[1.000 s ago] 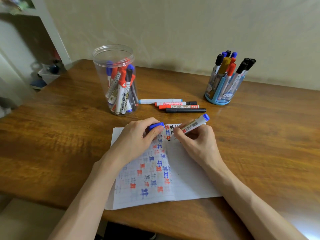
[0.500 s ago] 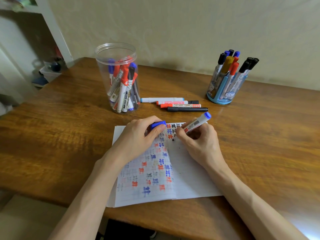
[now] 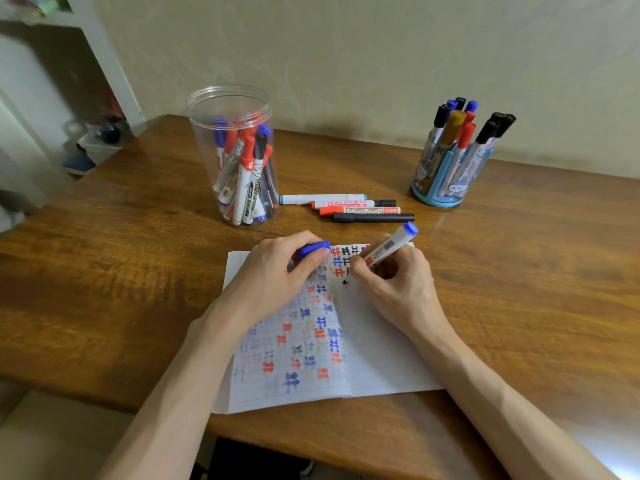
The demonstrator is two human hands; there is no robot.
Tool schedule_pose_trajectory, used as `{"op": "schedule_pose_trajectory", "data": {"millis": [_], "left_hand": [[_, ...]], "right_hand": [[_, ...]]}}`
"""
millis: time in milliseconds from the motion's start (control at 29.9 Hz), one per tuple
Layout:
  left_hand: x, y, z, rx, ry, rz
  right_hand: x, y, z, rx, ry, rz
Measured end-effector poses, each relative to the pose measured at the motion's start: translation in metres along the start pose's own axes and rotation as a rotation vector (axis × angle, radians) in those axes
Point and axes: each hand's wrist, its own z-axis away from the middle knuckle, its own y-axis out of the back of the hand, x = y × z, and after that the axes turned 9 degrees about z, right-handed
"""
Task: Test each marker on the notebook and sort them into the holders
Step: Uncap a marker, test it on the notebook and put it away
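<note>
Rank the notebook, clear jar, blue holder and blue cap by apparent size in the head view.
1. notebook, though it lies nearest the camera
2. clear jar
3. blue holder
4. blue cap, partly hidden in the left hand

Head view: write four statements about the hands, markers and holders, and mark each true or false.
1. The right hand grips a marker over the notebook. True.
2. The left hand holds a red cap. False: it pinches a blue cap.
3. Four loose markers lie on the table between the clear jar and the blue holder. True.
4. The clear jar lies on its side. False: it stands upright.
</note>
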Motion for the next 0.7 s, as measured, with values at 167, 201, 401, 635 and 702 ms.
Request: {"op": "schedule_pose_trajectory", "data": {"millis": [167,201,401,635,702], "left_hand": [[-0.0002,-0.0002,-0.0006,0.0,-0.001,0.002],[-0.0003,-0.0003,-0.0007,0.001,-0.002,0.0],[-0.0007,-0.0009,-0.0007,0.004,-0.001,-0.006],[-0.0007,-0.0006,-0.0005,0.005,-0.007,-0.006],[-0.001,-0.0006,-0.0007,0.002,-0.004,-0.008]], "right_hand": [[0.0029,0.0022,-0.0016,0.006,-0.029,-0.072],[0.0033,0.0019,-0.0021,0.003,-0.034,-0.074],[0.0039,-0.0017,-0.0016,-0.02,-0.002,-0.05],[0.0018,-0.0019,-0.0012,-0.039,-0.027,-0.017],[0.0026,0.0004,-0.0014,-0.026,-0.046,-0.044]]}}
